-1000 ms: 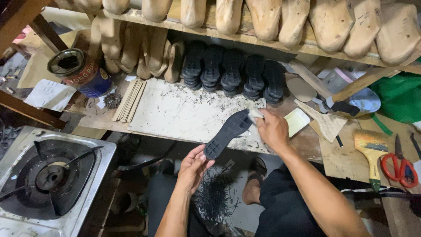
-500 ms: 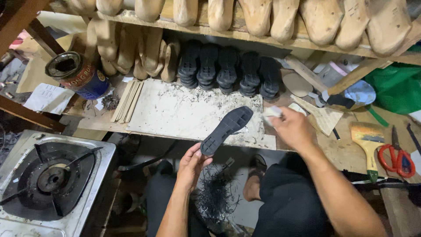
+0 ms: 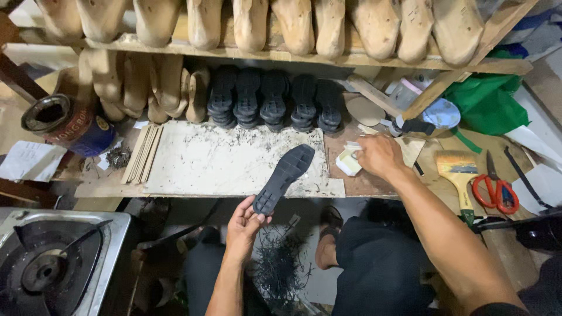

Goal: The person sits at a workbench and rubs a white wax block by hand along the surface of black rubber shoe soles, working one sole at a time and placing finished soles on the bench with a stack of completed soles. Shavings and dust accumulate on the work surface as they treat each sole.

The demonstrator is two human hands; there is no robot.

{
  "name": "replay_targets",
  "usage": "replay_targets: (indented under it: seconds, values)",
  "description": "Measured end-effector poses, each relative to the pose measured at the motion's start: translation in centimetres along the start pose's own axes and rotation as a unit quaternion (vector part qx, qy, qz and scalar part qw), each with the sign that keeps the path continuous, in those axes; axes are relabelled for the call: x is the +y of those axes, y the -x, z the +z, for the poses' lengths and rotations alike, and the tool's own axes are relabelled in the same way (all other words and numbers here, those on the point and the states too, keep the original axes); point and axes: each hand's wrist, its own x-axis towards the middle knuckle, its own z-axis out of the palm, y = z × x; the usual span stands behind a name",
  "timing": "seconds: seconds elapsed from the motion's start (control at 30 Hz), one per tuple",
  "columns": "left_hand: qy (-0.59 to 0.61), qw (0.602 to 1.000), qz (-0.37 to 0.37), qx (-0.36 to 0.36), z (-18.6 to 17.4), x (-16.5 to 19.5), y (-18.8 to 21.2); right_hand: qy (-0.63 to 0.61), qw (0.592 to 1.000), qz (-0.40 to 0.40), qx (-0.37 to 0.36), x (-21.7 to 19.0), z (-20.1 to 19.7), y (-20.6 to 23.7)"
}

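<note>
Light falls from above and slightly in front, even and moderately bright, strongest on the pale board (image 3: 234, 161) at the middle of the tabletop (image 3: 374, 184), which looks nearly washed out. The shelf (image 3: 304, 57) casts a dark band beneath it, where the stacked soles (image 3: 275, 99) lose detail. Below the tabletop's edge the picture turns dim; lap and floor are murky. A soft sheen lies on the stove (image 3: 108, 234) at lower left. The wide lens bends the shelf line and stretches the corners. Focus is fair at the centre and softer toward the edges.
</note>
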Motion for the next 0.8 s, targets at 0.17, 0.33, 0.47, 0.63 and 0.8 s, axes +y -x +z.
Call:
replay_targets:
  seconds: [0.17, 0.33, 0.47, 0.63, 0.8]
  values:
    - [0.003, 1.0, -0.023, -0.001, 0.1, -0.1, 0.3, -0.004, 1.0, -0.013, 0.006, 0.4, 1.0, -0.1]
    - [0.054, 0.998, -0.028, 0.018, -0.3, 0.0, 0.6, -0.02, 1.0, 0.004, 0.006, 0.7, 1.0, 0.1]
    - [0.052, 0.998, -0.031, 0.019, -0.8, -0.2, 0.6, -0.092, 0.989, -0.036, 0.111, -0.3, 0.0, 0.6]
    - [0.048, 0.998, -0.029, 0.037, -0.9, -0.8, 0.4, -0.226, 0.967, -0.057, 0.105, -5.8, 2.4, 0.5]
    - [0.035, 0.996, -0.051, 0.06, -0.4, -0.9, -0.2, -0.222, 0.965, -0.076, 0.116, -8.5, 5.0, -1.8]
